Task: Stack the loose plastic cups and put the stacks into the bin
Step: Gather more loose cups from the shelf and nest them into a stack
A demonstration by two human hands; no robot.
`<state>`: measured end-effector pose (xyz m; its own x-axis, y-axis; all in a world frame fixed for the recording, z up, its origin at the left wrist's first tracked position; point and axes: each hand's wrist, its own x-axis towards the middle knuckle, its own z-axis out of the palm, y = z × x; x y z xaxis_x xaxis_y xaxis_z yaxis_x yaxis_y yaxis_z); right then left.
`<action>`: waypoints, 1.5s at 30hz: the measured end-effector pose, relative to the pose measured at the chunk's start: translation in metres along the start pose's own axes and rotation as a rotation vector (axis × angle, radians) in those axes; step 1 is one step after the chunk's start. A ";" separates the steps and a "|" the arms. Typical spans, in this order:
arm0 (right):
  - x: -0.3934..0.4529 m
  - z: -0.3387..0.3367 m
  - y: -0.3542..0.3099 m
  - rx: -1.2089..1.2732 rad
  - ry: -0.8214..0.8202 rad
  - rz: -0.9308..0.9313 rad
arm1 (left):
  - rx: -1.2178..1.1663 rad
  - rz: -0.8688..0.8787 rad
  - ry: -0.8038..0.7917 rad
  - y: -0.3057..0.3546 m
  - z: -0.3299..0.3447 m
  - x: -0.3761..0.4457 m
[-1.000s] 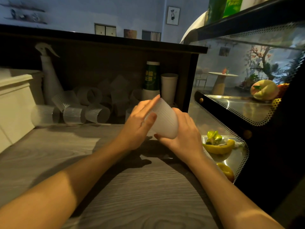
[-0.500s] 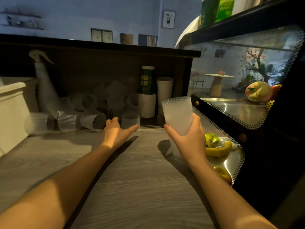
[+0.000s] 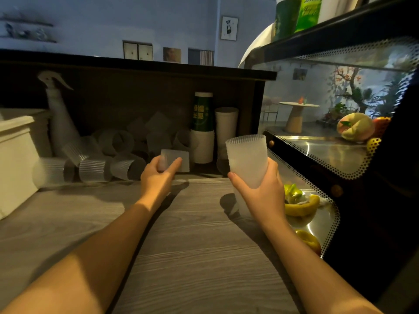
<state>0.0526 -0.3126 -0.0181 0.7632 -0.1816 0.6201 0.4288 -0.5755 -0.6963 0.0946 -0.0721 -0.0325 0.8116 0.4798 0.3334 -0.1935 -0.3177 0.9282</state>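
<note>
The left hand (image 3: 158, 175), empty and flat a moment ago, now grips a loose cup (image 3: 175, 163); the right hand (image 3: 260, 189) holds the stack (image 3: 247, 160), ready for nesting.

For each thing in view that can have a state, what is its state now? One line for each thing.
stack of cups: upright, mouth up, held off the counter by the right hand
single cup: on its side, left hand grips it
loose cups: lying on their side on the counter, unstacked
spray bottle: upright
green paper cups: stacked upright
</note>
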 end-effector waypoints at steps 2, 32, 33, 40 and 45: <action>0.000 -0.002 0.001 0.010 -0.005 0.020 | -0.104 0.028 0.008 0.004 0.000 -0.004; -0.011 0.006 -0.017 -0.194 -0.242 -0.340 | 0.078 0.554 -0.221 0.107 -0.038 -0.053; -0.011 0.006 -0.017 -0.190 -0.239 -0.351 | 0.126 0.547 -0.237 0.107 -0.036 -0.053; -0.014 0.006 -0.017 -0.205 -0.217 -0.406 | 0.306 0.494 -0.457 0.085 -0.012 -0.077; -0.007 0.000 -0.011 -0.156 -0.203 -0.303 | 0.036 0.367 -0.478 0.076 -0.007 -0.070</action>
<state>0.0424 -0.3056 -0.0150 0.7004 0.1676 0.6938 0.5827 -0.6956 -0.4202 0.0192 -0.1242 0.0158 0.8547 -0.0850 0.5121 -0.4961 -0.4242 0.7576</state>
